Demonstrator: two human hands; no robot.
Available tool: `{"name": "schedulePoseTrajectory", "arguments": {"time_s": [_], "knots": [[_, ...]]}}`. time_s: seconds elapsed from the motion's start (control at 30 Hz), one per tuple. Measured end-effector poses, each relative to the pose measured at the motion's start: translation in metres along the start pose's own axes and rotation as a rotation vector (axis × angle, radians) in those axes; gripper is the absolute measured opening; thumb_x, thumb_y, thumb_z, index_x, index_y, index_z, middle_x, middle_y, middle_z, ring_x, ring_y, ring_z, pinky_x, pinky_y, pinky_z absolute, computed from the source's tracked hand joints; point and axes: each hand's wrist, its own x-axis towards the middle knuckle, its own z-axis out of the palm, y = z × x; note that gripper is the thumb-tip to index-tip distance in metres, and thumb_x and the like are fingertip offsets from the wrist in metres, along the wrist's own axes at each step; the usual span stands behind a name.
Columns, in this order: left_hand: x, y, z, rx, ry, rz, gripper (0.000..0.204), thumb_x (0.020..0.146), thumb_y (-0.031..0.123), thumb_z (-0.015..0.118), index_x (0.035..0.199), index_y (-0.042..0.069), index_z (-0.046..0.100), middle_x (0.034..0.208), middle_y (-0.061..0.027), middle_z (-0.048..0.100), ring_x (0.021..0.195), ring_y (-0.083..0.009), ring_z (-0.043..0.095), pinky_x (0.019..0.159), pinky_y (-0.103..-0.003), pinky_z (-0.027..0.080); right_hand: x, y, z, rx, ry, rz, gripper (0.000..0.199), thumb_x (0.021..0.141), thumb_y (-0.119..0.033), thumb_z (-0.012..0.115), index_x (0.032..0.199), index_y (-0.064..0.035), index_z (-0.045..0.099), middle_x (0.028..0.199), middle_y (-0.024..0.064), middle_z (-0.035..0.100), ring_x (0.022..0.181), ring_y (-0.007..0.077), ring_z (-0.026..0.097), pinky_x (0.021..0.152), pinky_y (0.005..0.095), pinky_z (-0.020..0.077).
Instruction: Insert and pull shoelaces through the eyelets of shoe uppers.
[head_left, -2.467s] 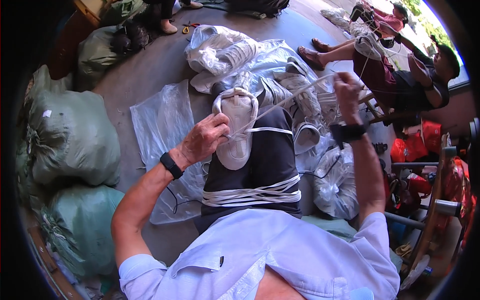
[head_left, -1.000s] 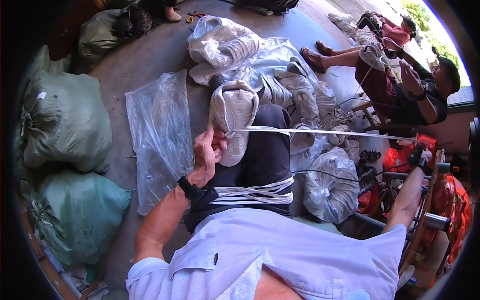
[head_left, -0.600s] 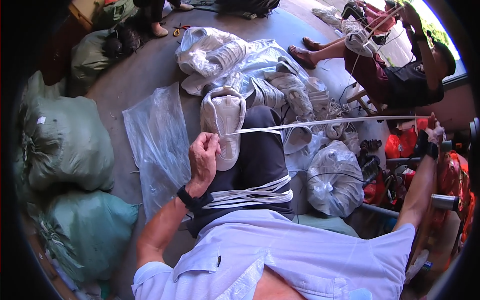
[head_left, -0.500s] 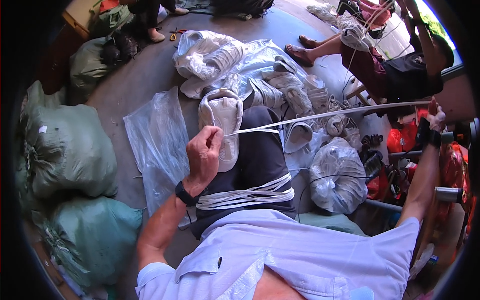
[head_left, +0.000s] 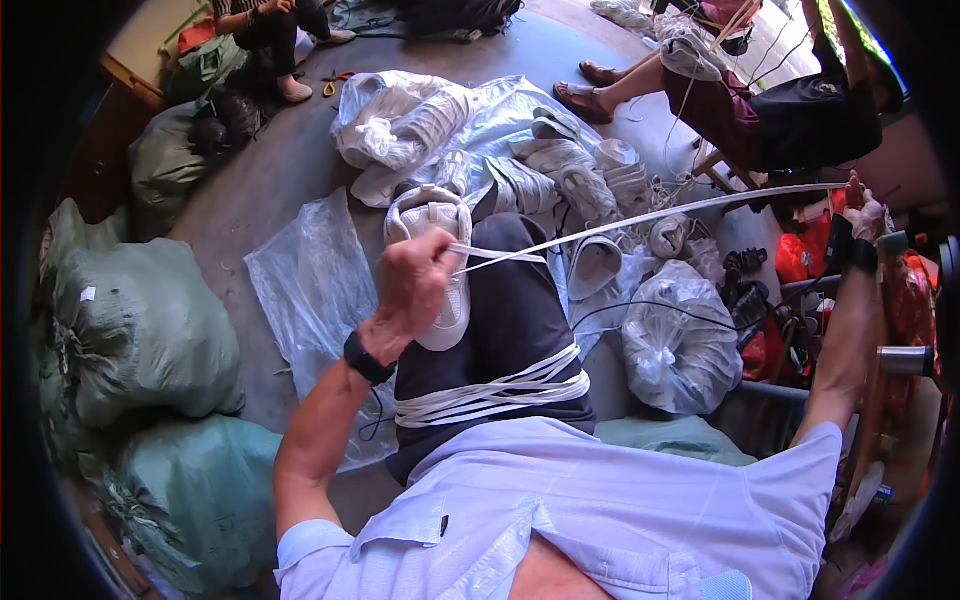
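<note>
A white sneaker (head_left: 453,325) rests on my left thigh, its toe end toward my body. Over its upper, my left hand (head_left: 412,285) is closed in a pinch on a white shoelace (head_left: 620,235). Far out to the right, my right hand (head_left: 864,216) grips the same lace and holds it stretched across, with one finger pointing up. A short loop of lace lies beside the sneaker over my dark trousers. Several more white shoelaces (head_left: 495,400) lie in a bundle across my lap.
White shoe uppers (head_left: 575,175) lie piled on clear plastic ahead. Bagged white pieces (head_left: 680,340) stand right of my knees. Green sacks (head_left: 155,330) crowd the left. A seated person (head_left: 800,120) is at the upper right, another (head_left: 285,40) at the upper left. Orange-handled pliers (head_left: 333,83) lie on the floor.
My left hand has turned and moved slightly up across the sneaker, covering more of it. The lace still runs to my right hand, which stays far out. The whole view has shifted slightly.
</note>
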Motion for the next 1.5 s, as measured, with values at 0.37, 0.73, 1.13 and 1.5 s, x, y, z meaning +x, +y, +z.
{"name": "schedulePoseTrajectory", "arguments": {"time_s": [0.37,0.73,1.13,1.5], "knots": [[-0.063,-0.136,-0.165,-0.444,0.734,-0.553,0.018,0.094,0.012,0.061,0.103,-0.001,0.071,0.08,-0.0058,0.07,0.05,-0.0043,0.043,0.045,-0.019,0.031,-0.014,0.08,-0.018,-0.007,0.156,0.119,0.029,0.103,-0.013,0.042,0.116,0.0093,0.055,0.118,0.0175,0.067,0.103,0.0278,0.068,0.094,0.0327,0.0577],[-0.155,-0.262,-0.337,-0.718,0.866,-0.715,0.028,0.098,0.03,0.062,0.114,0.007,0.065,0.103,0.0015,0.069,0.065,-0.0026,0.048,0.05,-0.018,0.037,-0.108,0.128,0.068,-0.704,-0.061,-0.24,0.02,0.093,-0.016,0.065,0.109,-0.0049,0.071,0.093,0.0018,0.072,0.077,0.0099,0.063,0.073,0.0212,0.0496],[-0.187,-0.242,-0.401,-0.865,1.266,-0.763,0.026,0.098,0.032,0.062,0.113,0.012,0.069,0.089,0.0043,0.068,0.077,-0.009,0.059,0.073,-0.025,0.046,-0.478,0.288,0.258,-0.673,-1.188,-0.581,0.005,0.085,-0.001,0.059,0.09,-0.0024,0.058,0.081,0.0192,0.061,0.075,0.0376,0.064,0.066,0.0441,0.0496],[-0.273,-0.296,-0.484,-1.482,1.067,-0.588,0.024,0.104,0.022,0.046,0.106,0.004,0.062,0.07,0.0,0.051,0.056,-0.0119,0.046,0.059,-0.028,0.043,-0.53,0.324,0.268,-0.848,-1.281,-0.629,0.002,0.074,-0.004,0.064,0.074,-0.0049,0.061,0.067,0.0139,0.063,0.064,0.0338,0.065,0.057,0.044,0.0479]]}}
